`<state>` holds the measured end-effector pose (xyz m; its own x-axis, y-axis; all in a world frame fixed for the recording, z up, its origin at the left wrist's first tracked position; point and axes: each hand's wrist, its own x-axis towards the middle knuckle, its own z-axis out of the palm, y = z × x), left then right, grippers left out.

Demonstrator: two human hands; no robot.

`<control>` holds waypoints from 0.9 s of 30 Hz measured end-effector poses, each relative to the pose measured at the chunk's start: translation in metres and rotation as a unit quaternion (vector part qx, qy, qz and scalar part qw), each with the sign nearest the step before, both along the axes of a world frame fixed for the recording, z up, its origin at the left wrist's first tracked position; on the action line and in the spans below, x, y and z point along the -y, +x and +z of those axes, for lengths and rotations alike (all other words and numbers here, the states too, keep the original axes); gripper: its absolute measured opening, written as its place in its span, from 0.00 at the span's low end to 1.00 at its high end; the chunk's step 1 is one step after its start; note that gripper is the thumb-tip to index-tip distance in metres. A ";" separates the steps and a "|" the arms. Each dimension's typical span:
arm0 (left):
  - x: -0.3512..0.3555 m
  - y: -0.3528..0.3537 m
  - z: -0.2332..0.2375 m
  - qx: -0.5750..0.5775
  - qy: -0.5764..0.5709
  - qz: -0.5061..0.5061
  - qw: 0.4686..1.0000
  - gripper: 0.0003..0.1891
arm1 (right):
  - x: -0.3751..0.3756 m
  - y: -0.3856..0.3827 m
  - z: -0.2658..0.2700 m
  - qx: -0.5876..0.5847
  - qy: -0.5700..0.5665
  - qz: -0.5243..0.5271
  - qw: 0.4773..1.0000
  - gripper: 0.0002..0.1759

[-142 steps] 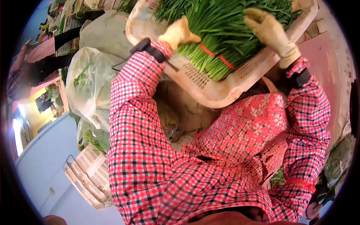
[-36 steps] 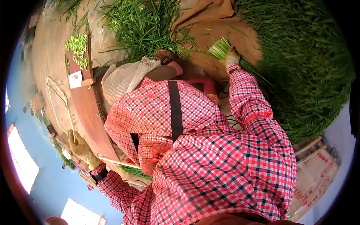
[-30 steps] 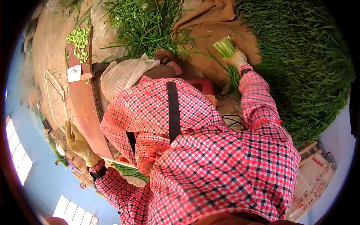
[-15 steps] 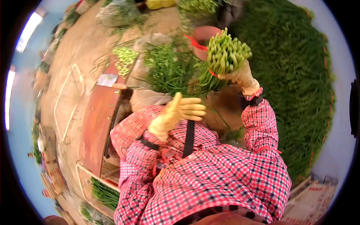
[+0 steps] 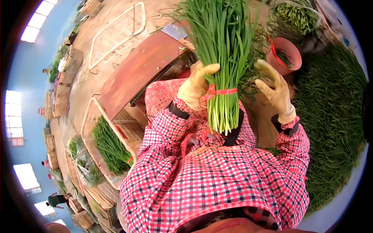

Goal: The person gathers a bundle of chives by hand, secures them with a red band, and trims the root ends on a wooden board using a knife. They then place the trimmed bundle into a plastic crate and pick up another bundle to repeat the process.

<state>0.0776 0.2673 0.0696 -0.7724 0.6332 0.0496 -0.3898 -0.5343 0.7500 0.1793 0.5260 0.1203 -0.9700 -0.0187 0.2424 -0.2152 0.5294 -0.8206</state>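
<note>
A tied bunch of garlic chives (image 5: 225, 50) is in front of my chest, its leaves pointing away and its pale cut ends toward me. A red tie (image 5: 224, 92) circles its lower stems. My left hand (image 5: 194, 86), in a pale yellow glove, grips the bunch from the left just above the tie. Its thumb shows along the side, while the other fingers are hidden behind the stems. To the right of the bunch, my gloved right hand (image 5: 276, 93) is held apart from it, fingers spread and holding nothing.
A red-brown board (image 5: 136, 70) lies to the left, near a crate (image 5: 126, 130) with more chives (image 5: 110, 145). At the upper right stands a pink bucket (image 5: 287, 58). A large heap of greens (image 5: 330, 128) fills the right side. A distant person (image 5: 57, 199) appears lower left.
The chive bunch has moved from my right hand on the right to my left hand in front of me, its cut ends now toward me. My right hand has let go; the view has shifted.
</note>
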 end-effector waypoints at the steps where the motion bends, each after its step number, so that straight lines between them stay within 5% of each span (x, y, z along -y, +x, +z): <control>1: 0.003 0.011 0.006 -0.015 -0.007 0.039 0.999 0.27 | -0.005 -0.016 -0.024 0.040 -0.162 0.001 0.986 0.39; 4: 0.022 0.023 0.031 -0.048 -0.062 0.034 0.996 0.26 | 0.041 -0.054 -0.038 0.078 -0.347 0.048 0.934 0.42; 5: 0.023 0.024 0.038 -0.076 -0.090 0.028 0.993 0.27 | 0.040 -0.063 -0.041 0.091 -0.304 0.061 0.946 0.39; 7: 0.025 0.026 0.028 -0.125 -0.125 0.080 0.981 0.26 | 0.063 -0.073 -0.049 -0.103 -0.223 0.112 0.963 0.29; 9: 0.033 0.027 0.031 -0.116 -0.136 0.123 0.976 0.26 | 0.086 -0.073 -0.028 -0.133 -0.236 0.127 0.954 0.26; 12: 0.046 0.015 0.037 -0.135 -0.159 0.161 0.965 0.27 | 0.109 -0.069 0.006 0.019 -0.290 0.081 0.953 0.26; 15: 0.053 0.018 0.026 -0.216 -0.091 0.197 0.952 0.30 | 0.132 -0.084 0.000 -0.068 -0.163 0.052 0.983 0.31; 18: 0.060 0.025 0.031 -0.199 -0.127 0.230 0.944 0.34 | 0.134 -0.097 -0.008 0.046 -0.248 -0.047 0.967 0.30; 19: 0.066 0.024 0.019 -0.206 -0.158 0.251 0.933 0.33 | 0.127 -0.093 -0.008 0.078 -0.403 0.008 0.912 0.27; 27: 0.080 0.026 -0.010 -0.183 -0.146 0.249 0.940 0.14 | 0.120 -0.091 -0.034 0.125 -0.481 -0.052 0.866 0.20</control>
<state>0.1038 0.1871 0.0597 -0.9415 0.2252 0.2506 0.1674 -0.3328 0.9280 0.0882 0.4061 0.0867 -0.9788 0.1659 -0.1203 0.0406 -0.4186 -0.9073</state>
